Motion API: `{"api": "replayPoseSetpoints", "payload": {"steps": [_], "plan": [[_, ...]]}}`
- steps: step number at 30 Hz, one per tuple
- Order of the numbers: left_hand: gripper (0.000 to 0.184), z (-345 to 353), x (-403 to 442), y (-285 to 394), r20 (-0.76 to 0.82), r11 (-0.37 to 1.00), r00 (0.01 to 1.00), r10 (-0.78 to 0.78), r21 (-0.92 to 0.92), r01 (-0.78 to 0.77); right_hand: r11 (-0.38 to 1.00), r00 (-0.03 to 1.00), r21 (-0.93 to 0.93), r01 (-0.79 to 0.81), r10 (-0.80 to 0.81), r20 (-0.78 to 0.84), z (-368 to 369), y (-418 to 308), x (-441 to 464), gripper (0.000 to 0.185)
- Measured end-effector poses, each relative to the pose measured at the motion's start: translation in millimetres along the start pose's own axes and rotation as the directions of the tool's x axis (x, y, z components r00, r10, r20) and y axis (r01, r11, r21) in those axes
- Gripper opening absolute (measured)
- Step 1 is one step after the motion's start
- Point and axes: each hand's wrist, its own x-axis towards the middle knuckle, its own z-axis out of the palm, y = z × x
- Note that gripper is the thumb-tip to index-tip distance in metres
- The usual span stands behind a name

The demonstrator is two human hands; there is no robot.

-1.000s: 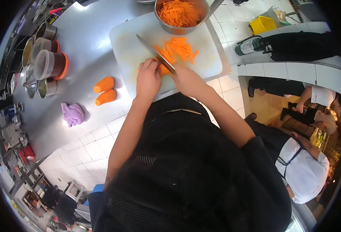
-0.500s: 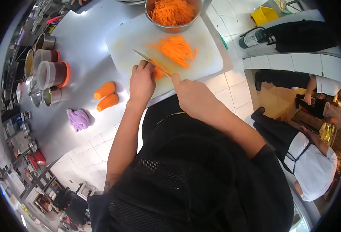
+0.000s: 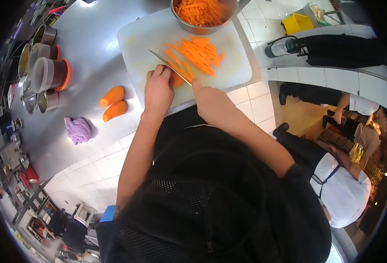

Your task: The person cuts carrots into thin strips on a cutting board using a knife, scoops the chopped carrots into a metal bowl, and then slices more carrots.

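Observation:
My right hand (image 3: 212,103) is closed round the handle of a knife (image 3: 169,65), whose blade points up and left over the white cutting board (image 3: 136,46). Bent fingers of my left hand (image 3: 158,90) press on a piece of carrot (image 3: 176,79) just left of the blade. Thin carrot strips (image 3: 200,52) lie in a loose pile to the right of the knife. A metal bowl (image 3: 202,30) full of shredded carrot is at the board's far edge. Two peeled carrots (image 3: 113,103) rest on the metal counter, left of the board.
A purple cloth (image 3: 78,130) lies on the counter (image 3: 97,52). Plastic tubs (image 3: 49,74) with orange lids and metal pots (image 3: 48,100) stand at the far left. Several people are in the room, one in a white top (image 3: 342,190) at right. A yellow bucket (image 3: 297,23) is at upper right.
More strips now lie separated beside the blade. The knife and both hands have shifted slightly over the board, and the whole view has swayed.

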Motion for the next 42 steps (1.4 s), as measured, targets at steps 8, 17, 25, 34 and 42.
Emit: {"api": "replayPoseSetpoints", "payload": {"steps": [8,17,25,34,42], "plan": [[0.025,3,-4,-2,-0.033,1.0,0.999,0.014,-0.025,-0.015,0.994,0.991,0.029,-0.105,0.102,0.089,-36,-27,0,0.025],[0.017,5,1,-5,-0.073,0.999,0.996,0.042,-0.023,-0.044,0.999,0.996,0.035,0.039,-0.037,-0.079,-15,-13,14,0.025],[0.02,5,-1,-4,-0.081,0.998,0.995,0.059,0.006,-0.059,0.998,0.996,0.027,0.056,-0.054,-0.066,5,6,49,0.028],[0.025,3,-5,-3,-0.081,0.997,0.995,0.064,-0.028,-0.067,0.998,0.996,0.06,0.032,-0.026,-0.088,20,9,54,0.022],[0.027,7,-4,-4,-0.093,0.999,0.994,0.049,-0.002,-0.049,0.996,0.998,0.075,-0.044,0.048,-0.051,28,9,39,0.019]]}}
